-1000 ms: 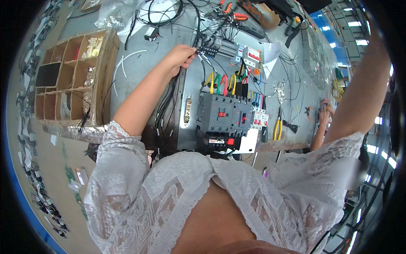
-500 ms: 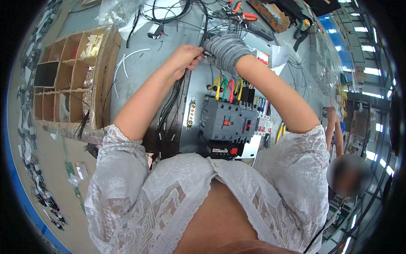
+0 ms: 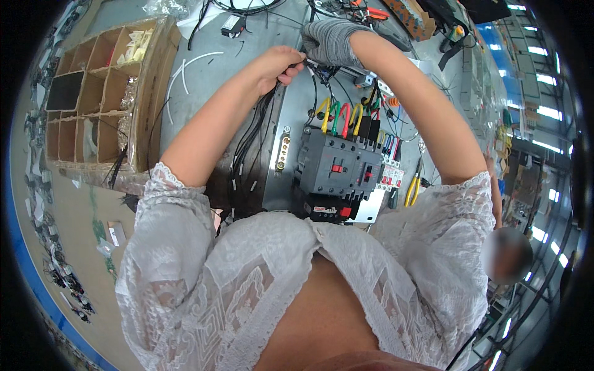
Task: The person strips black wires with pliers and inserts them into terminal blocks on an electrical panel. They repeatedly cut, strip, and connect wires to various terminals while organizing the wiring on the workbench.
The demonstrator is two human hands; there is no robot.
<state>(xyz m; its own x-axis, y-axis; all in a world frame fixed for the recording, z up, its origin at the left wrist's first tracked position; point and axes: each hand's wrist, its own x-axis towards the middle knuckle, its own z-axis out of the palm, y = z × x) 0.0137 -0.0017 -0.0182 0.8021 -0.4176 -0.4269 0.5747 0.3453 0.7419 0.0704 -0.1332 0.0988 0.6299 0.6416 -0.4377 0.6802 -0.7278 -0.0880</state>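
My bare left hand (image 3: 279, 65) is closed on a bundle of black wires (image 3: 255, 133) at the far side of the metal mounting plate (image 3: 286, 102). The wires trail back along the plate's left edge toward me, some with white end labels. Right beside it is my right hand (image 3: 332, 43), in a grey knitted glove, curled over the wires; its fingertips are mostly hidden. Nearer to me on the plate stands a dark grey circuit breaker (image 3: 337, 164) with a red switch. Yellow, green and red wires (image 3: 336, 117) loop from its far side. A brass terminal bar (image 3: 283, 153) lies to its left.
A cardboard divider box (image 3: 111, 93) with small parts stands at the left. Yellow-handled pliers (image 3: 413, 188) lie right of the breaker. Red-handled tools (image 3: 376, 13) and a black coil of cable (image 3: 250, 7) are at the back. Another person (image 3: 497, 198) is at the far right.
My gloved right hand has moved forward and its forearm no longer covers the small parts behind the breaker. The left hand keeps its hold on the wires. The view has shifted slightly.
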